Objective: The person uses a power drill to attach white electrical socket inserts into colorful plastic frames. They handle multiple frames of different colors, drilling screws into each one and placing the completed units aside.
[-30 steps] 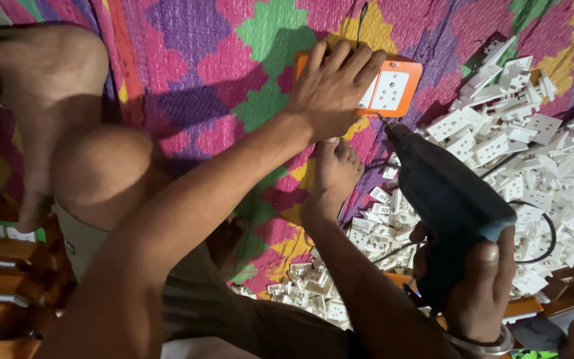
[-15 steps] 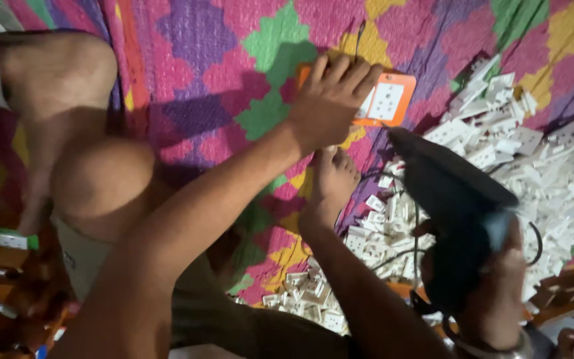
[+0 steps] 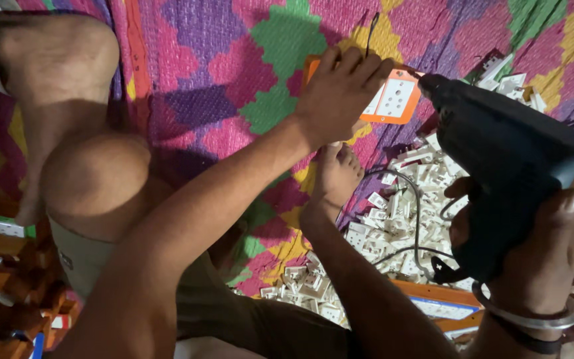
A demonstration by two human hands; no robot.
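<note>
Head view, looking down at a person seated on a patchwork mat [image 3: 234,73] of pink, purple, green and yellow blocks.

Left hand [image 3: 340,93]: palm down, fingers curled over the left part of an orange-framed socket plate [image 3: 396,100] with a white face. The hand presses on the plate and covers its left edge; the right portion of the plate shows, with small holes in the white face. Plate lies flat on the mat, far centre of the scene.

Right hand [image 3: 539,259]: closed around the grip of a dark electric drill [image 3: 506,153], near right. A metal bangle [image 3: 533,316] sits on that wrist. The drill body runs up and left from the hand; its tip sits at the plate's right far corner, touching or just short of it, cannot tell which. A thin dark cord [image 3: 416,219] loops below the drill.

A bare foot [image 3: 337,179] rests just near of the plate, toes close to the plate's near edge. A bent knee [image 3: 94,179] is at left.

A heap of small white plastic socket parts [image 3: 393,226] spreads over the mat right of the foot and under the drill, reaching the near edge. Stacked wooden boards [image 3: 1,292] with white fittings lie at near left.
</note>
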